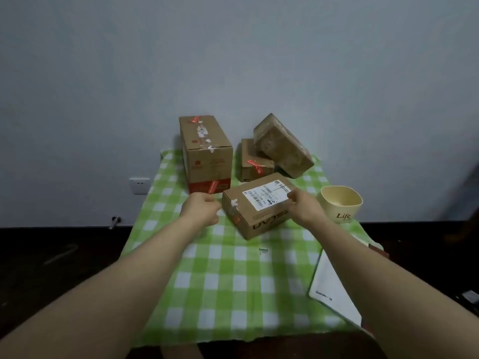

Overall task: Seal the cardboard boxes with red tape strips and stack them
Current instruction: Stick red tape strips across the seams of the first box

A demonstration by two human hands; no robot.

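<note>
On the green-and-white checked cloth (233, 286), from left to right: a tall box (207, 161) stands upright near the wall, brown with a red base band, torn white label scraps on top, one red tape strip (195, 119) across its top far edge and another (212, 186) low on its front. Left hand (201, 209): fingers curled, just beside the left end of the flat box (252, 224); contact and contents cannot be told. Flat box lies mid-cloth, turned at an angle, flaps down, white shipping label (268, 196) on top, dark lettering on its near side. Behind it, a small box (255, 164) carries one red strip; a tilted box (283, 146), with glossy clear tape, leans on the small one. Right hand (304, 207): fingers curled on the flat box's top at its right end; hands apart, one at each end. Right of that, a cream cup (340, 206) marked "Life", then a white sheet (334, 286) at the cloth's right edge. Room: plain grey wall, white socket (140, 186) low at left, dark floor. Count: boxes 4, red strips plainly seen 3, cup 1, sheet 1, socket 1.
</note>
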